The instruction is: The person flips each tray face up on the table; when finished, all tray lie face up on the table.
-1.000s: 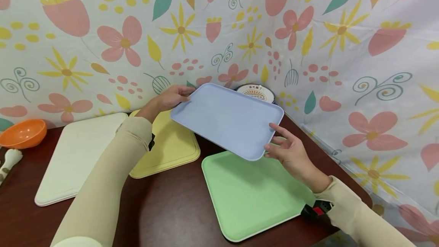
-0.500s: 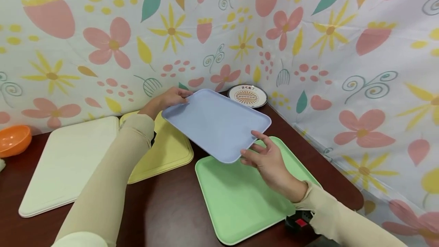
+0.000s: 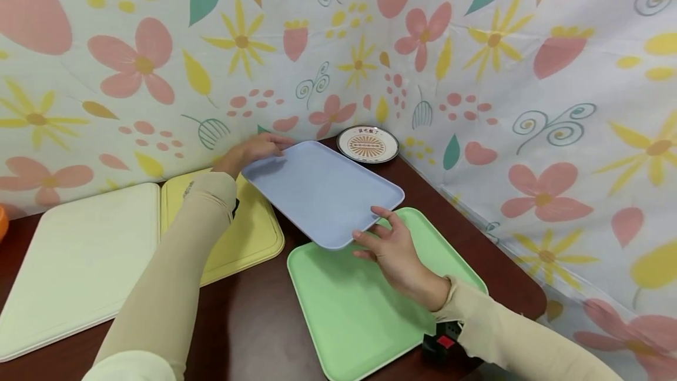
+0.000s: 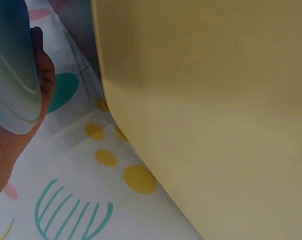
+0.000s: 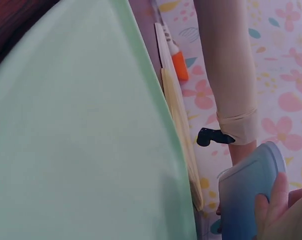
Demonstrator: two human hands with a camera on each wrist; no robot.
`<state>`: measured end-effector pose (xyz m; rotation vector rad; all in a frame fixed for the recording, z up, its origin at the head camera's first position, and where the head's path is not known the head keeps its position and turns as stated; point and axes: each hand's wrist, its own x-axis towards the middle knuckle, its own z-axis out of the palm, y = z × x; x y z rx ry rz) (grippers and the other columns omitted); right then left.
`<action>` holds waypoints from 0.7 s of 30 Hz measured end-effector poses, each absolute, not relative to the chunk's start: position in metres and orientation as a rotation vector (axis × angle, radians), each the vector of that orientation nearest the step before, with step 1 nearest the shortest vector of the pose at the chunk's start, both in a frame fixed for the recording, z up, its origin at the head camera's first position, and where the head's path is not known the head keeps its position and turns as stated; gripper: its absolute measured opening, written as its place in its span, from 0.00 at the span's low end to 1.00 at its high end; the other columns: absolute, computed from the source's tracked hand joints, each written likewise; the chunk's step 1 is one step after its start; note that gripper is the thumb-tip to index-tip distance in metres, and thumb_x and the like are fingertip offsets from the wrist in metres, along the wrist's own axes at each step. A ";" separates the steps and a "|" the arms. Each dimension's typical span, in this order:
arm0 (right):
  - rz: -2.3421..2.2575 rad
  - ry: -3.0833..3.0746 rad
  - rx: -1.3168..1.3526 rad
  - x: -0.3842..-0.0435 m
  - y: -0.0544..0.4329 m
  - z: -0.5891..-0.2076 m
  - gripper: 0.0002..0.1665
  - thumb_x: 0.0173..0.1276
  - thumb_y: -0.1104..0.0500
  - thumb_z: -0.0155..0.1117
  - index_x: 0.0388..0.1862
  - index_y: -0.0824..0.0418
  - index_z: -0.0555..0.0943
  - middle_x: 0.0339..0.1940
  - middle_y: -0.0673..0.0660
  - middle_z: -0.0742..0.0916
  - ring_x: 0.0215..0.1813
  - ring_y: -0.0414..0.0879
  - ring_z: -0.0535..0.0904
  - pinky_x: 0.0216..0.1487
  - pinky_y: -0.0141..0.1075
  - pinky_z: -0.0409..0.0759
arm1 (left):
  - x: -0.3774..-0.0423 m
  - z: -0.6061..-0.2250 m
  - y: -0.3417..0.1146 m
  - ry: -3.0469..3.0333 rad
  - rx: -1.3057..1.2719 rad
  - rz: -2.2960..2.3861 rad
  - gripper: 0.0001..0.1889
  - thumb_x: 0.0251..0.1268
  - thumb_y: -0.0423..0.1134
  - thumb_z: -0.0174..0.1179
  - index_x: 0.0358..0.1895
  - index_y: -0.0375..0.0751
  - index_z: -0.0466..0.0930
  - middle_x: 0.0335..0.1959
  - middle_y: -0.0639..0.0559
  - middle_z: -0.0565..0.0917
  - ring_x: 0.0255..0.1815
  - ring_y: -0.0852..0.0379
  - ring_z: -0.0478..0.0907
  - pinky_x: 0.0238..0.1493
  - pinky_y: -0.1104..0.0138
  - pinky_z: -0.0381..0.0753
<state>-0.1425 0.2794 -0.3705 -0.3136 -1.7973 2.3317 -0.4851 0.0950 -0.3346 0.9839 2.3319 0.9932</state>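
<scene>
Pinching opposite edges, left hand [image 3: 259,149] and right hand [image 3: 396,254] hold the blue tray [image 3: 322,193] raised partly over the green tray [image 3: 354,310] (table [image 3: 259,316] between it and the yellow board [image 3: 251,228]); some fingers are hidden.

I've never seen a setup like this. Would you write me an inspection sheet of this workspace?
Surface: dark brown table, with a pale sheen near the front.
Job's things: blue tray, held up, overlapping the green tray in the head view.
Clutter: yellow tray and white tray side by side at left; patterned plate at the back corner; orange bowl, mostly cut off.
Grips: left hand holds the blue tray's far left end; right hand holds its near right end.
Cables: nothing seen.
Surroundings: flowered cloth behind and at right.
</scene>
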 end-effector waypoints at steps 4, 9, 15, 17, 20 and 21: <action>2.320 -1.787 -0.333 -0.144 0.278 -0.372 0.39 0.68 0.76 0.58 0.74 0.66 0.53 0.38 0.57 0.79 0.38 0.44 0.85 0.38 0.35 0.85 | -0.488 -0.340 0.099 2.309 0.999 0.984 0.28 0.67 0.26 0.50 0.72 0.32 0.65 0.71 0.38 0.69 0.76 0.45 0.58 0.74 0.55 0.56; 2.298 -1.762 -0.355 -0.146 0.272 -0.372 0.37 0.70 0.73 0.59 0.73 0.66 0.55 0.36 0.57 0.81 0.39 0.45 0.85 0.37 0.35 0.84 | -0.489 -0.351 0.104 2.183 0.991 1.021 0.29 0.68 0.23 0.47 0.73 0.27 0.61 0.71 0.32 0.67 0.75 0.41 0.60 0.73 0.53 0.58; 2.280 -1.727 -0.387 -0.150 0.264 -0.378 0.37 0.70 0.74 0.59 0.73 0.65 0.56 0.39 0.57 0.83 0.38 0.44 0.85 0.36 0.36 0.85 | -0.487 -0.357 0.106 2.184 0.956 1.026 0.31 0.66 0.19 0.40 0.74 0.31 0.60 0.71 0.33 0.66 0.75 0.41 0.60 0.71 0.53 0.61; 2.275 -1.716 -0.392 -0.152 0.262 -0.380 0.37 0.70 0.74 0.59 0.73 0.65 0.56 0.40 0.57 0.82 0.38 0.45 0.85 0.36 0.36 0.85 | -0.488 -0.356 0.106 2.206 0.955 1.030 0.33 0.64 0.19 0.37 0.75 0.32 0.60 0.71 0.33 0.67 0.75 0.42 0.59 0.71 0.53 0.61; 2.262 -1.707 -0.385 -0.156 0.260 -0.382 0.37 0.69 0.75 0.59 0.72 0.67 0.56 0.41 0.58 0.82 0.38 0.45 0.85 0.36 0.35 0.85 | -0.489 -0.355 0.108 2.234 0.962 1.022 0.33 0.64 0.20 0.36 0.75 0.32 0.60 0.71 0.33 0.67 0.75 0.41 0.59 0.72 0.53 0.60; 2.259 -1.707 -0.381 -0.157 0.260 -0.383 0.37 0.69 0.75 0.59 0.72 0.67 0.55 0.41 0.58 0.81 0.38 0.45 0.85 0.36 0.35 0.85 | -0.490 -0.355 0.109 2.252 0.971 1.001 0.31 0.66 0.21 0.37 0.74 0.32 0.60 0.71 0.33 0.67 0.75 0.41 0.60 0.72 0.53 0.59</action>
